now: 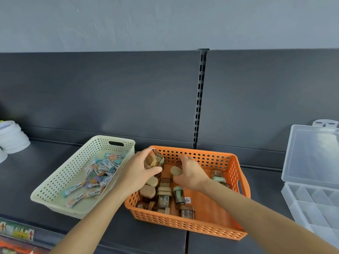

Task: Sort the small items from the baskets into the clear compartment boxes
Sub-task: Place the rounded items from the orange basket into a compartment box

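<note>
Step in hand, as judged: lifting small capped containers out of the orange basket (183, 224) for transfer to the clear compartment box (310, 208). The left hand (136, 172) is curled round an amber container (153, 160), thumb below and fingers over the top, holding it tilted above the basket's far-left corner. The right hand (192, 176) is closed on a beige-capped container (176, 170) near the middle of the basket; whether that piece is clear of the basket floor cannot be told. The other containers (163, 197) lie loose just below and nearer than both hands, some on their sides and touching one another. The compartment box stands well apart to the right of the basket, beyond the right forearm, with its lid (311, 153) raised and the dividers exposed. Recommended practice: bring each piece straight up before moving sideways so the basket's high right wall is cleared; carry the right-hand piece first, since that hand is nearer the box; let the left hand cross over the basket, not through it; keep like caps to one compartment. Also noted: a cream basket (60, 182) of wrapped erasers (99, 173) just beside the orange one on the left, both on the dark shelf (27, 180).
</note>
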